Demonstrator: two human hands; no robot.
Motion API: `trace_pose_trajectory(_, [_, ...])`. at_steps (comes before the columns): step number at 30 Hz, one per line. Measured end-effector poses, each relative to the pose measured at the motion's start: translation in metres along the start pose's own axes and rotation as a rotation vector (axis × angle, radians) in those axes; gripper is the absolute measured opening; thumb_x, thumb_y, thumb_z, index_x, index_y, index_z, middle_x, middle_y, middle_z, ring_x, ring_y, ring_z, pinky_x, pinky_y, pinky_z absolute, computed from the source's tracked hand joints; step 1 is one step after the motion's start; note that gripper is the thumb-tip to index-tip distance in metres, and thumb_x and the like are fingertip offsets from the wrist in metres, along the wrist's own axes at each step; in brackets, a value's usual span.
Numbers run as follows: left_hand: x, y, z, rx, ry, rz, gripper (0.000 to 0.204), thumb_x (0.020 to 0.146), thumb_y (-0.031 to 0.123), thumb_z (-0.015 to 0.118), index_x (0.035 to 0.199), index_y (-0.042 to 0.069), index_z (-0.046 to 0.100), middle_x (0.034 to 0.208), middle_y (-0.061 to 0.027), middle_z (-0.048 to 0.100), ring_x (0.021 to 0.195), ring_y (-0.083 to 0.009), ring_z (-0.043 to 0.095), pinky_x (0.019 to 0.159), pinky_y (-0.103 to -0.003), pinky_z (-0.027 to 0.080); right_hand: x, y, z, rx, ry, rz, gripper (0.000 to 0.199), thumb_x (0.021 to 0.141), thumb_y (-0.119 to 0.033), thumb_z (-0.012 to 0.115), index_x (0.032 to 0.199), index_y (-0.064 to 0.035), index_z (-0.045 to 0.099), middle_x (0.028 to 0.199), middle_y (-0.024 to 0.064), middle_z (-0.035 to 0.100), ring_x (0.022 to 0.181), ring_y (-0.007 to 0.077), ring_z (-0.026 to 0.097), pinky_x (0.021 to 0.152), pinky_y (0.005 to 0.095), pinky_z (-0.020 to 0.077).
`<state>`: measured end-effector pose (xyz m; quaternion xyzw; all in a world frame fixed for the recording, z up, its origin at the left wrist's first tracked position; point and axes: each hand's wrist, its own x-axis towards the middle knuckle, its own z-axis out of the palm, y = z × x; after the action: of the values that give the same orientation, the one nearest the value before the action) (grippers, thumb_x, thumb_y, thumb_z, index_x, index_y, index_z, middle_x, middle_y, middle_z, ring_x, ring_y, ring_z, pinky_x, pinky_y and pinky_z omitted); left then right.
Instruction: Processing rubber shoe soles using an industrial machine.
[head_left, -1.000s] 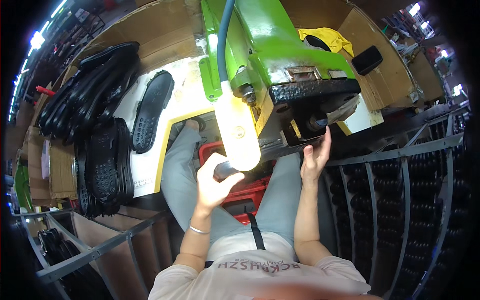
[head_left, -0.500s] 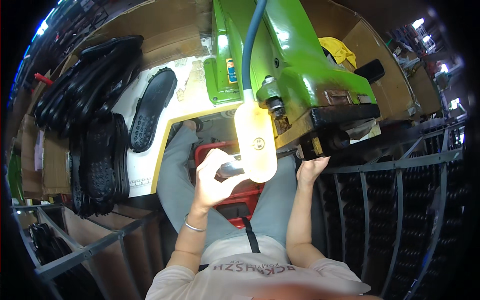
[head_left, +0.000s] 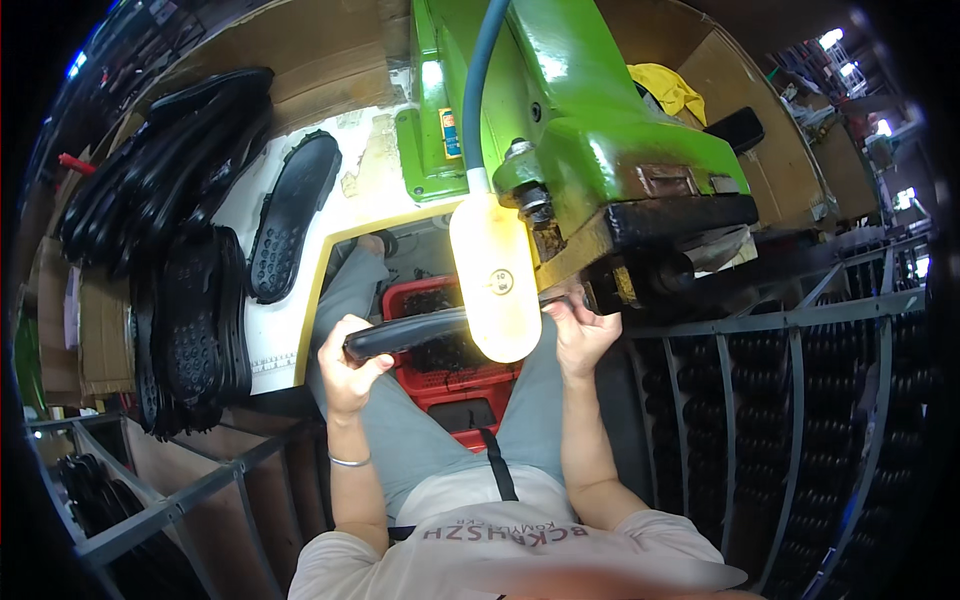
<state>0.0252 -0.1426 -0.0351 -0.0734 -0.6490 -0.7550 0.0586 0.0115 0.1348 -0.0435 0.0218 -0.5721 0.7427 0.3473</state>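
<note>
Hands grip a black shoe sole (head_left: 420, 333) at mid-frame, one at each end. The left hand (head_left: 350, 372) sits lower left of centre, its fingers curled shut around the sole's near end, the forearm rising from the lower edge with a thin silver bracelet (head_left: 349, 461) at the wrist. The right hand (head_left: 580, 325) is just right of centre, fingers folded over the sole's far end close under the black head of the green machine (head_left: 580, 130); its forearm climbs from the lower right, bent at the elbow. The sole lies almost level between the two hands, slightly bowed, and its middle is hidden behind a glowing yellowish lamp (head_left: 495, 280) that hangs on a grey-blue hose (head_left: 483, 80) from the top of the frame. Whether the sole touches the machine cannot be told.

Below the sole, between the person's grey trouser legs, stands a red plastic crate (head_left: 450, 395) with dark scraps inside. On the white worktop (head_left: 380, 180) at upper left lies a single black sole (head_left: 290, 230), tread up, and further left a pile of black soles (head_left: 170, 200) spreads toward the rim. A yellow cloth (head_left: 668, 90) rests in the cardboard-lined corner at upper right. Metal racks (head_left: 800, 400) filled with dark soles run along the right side.
</note>
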Motion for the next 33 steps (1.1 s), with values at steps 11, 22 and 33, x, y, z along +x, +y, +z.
trace_pose_trajectory(11, [0.014, -0.037, 0.025, 0.628, -0.179, 0.063, 0.035, 0.063, 0.018, 0.084, 0.088, 0.005, 0.065, 0.08, -0.0093, 0.066, 0.078, -0.0278, 0.066, 0.093, -0.043, 0.048, 0.002, -0.023, 0.024, -0.44, -0.192, -0.389, 0.04, 0.062, 0.008, 0.081, 0.097, 0.0055, 0.063, 0.09, 0.0135, 0.068, 0.08, 0.0195, 0.066, 0.074, 0.0309, 0.0541])
trace_pose_trajectory(22, [0.006, -0.067, 0.107, -0.099, 0.053, 0.056, 0.028, 0.081, 0.003, 0.068, 0.107, -0.007, 0.063, 0.1, -0.0104, 0.068, 0.092, -0.0141, 0.063, 0.082, -0.028, 0.05, -0.028, 0.031, -0.001, -0.265, -0.092, -0.055, 0.051, 0.069, -0.001, 0.082, 0.114, 0.0049, 0.059, 0.106, 0.0145, 0.066, 0.098, 0.0262, 0.065, 0.09, 0.0353, 0.0497])
trace_pose_trajectory(33, [-0.015, -0.108, 0.15, -0.211, 0.232, -0.004, 0.035, 0.075, -0.007, 0.074, 0.105, -0.002, 0.058, 0.099, -0.009, 0.065, 0.09, -0.0158, 0.062, 0.085, -0.029, 0.05, -0.055, 0.078, -0.08, 0.508, -0.007, 0.83, 0.056, 0.086, -0.02, 0.07, 0.134, -0.0129, 0.041, 0.131, 0.0097, 0.047, 0.119, 0.0296, 0.049, 0.097, 0.055, 0.0455])
